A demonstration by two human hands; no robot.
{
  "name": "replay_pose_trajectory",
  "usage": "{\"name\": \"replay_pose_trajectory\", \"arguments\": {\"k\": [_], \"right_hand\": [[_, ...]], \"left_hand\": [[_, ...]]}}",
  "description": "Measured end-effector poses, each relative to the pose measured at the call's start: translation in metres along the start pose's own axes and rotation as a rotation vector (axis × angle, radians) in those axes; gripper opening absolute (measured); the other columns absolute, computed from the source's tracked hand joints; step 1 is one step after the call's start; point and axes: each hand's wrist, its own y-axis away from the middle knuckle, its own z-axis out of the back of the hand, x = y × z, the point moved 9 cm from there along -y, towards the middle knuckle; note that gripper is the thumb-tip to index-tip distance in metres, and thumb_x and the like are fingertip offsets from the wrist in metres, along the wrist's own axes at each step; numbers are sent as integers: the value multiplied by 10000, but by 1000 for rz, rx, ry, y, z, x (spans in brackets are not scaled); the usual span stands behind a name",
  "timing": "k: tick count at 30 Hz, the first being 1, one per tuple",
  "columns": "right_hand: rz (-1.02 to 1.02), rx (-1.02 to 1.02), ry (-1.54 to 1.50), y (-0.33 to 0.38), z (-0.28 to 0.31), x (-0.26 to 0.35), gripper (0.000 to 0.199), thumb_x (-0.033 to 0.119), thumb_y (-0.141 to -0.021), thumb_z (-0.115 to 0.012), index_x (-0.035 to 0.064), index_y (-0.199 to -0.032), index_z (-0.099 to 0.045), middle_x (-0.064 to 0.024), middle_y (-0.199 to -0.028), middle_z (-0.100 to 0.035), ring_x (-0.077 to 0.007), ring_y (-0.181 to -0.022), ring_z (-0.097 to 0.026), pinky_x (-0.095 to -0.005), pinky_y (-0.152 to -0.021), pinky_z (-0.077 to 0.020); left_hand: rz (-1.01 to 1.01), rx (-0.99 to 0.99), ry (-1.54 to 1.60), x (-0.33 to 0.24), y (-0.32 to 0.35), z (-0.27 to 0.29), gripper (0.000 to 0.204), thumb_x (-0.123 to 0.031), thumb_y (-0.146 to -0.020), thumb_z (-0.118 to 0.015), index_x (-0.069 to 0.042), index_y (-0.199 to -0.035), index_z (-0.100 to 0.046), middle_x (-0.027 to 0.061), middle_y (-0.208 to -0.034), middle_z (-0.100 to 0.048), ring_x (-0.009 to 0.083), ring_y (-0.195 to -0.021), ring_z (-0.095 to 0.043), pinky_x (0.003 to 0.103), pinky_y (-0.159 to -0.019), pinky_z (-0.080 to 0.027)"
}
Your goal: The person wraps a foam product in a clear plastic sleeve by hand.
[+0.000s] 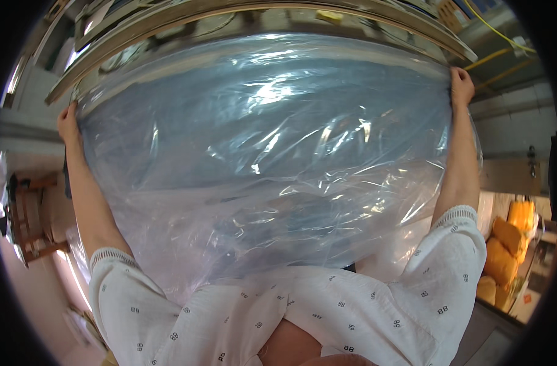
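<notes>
A large sheet of clear plastic film [260,140] is spread between my two outstretched arms, wrinkled and full of bright reflections. My left hand [68,124] is closed on its far left corner. At the far right corner my right hand [462,87] pinches the film in the same way. The far edge runs fairly taut between the hands, while the near part hangs in loose folds against my body. A blue-grey surface shows through the film; what it is I cannot tell.
Just beyond the film lies a long frame bar [272,6], with a small yellow piece [330,16] behind it. To the left stands a brown wooden stool [31,213]. Orange-yellow bundles [507,244] are stacked at the right. A yellow cable [495,33] hangs at the upper right.
</notes>
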Motion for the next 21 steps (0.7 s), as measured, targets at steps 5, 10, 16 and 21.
{"name": "replay_pose_trajectory", "arguments": {"k": [5,10,16,21], "right_hand": [[2,-37,-84,7,21,7,305,372,-717,-630,109,-867,-666,-63,-838,-626,-201,-791,-601,-304,-742,-451],[23,-201,97,10,32,16,385,395,-661,-683,74,-843,-575,-115,-902,-520,-263,-863,-526,-354,-782,-418],[-10,-193,-98,6,22,8,395,415,-708,-632,41,-778,-528,-141,-923,-496,-296,-869,-484,-368,-793,-385],[-68,-232,-112,8,42,3,416,445,-747,-584,34,-779,-530,-142,-915,-497,-296,-862,-483,-374,-803,-376]], "left_hand": [[17,-45,-78,-24,13,-7,439,-363,-680,-717,6,-897,-620,77,-859,-607,162,-810,-533,265,-758,-400],[-9,-47,4,-2,-6,-1,331,-281,-743,-649,8,-896,-598,77,-822,-587,160,-789,-528,262,-729,-406],[235,-87,546,82,-56,35,180,-163,-829,-500,3,-855,-562,82,-779,-556,136,-754,-517,239,-644,-414],[162,-232,411,60,-30,18,262,-224,-849,-478,23,-859,-565,83,-773,-565,165,-756,-513,271,-684,-412]]}}
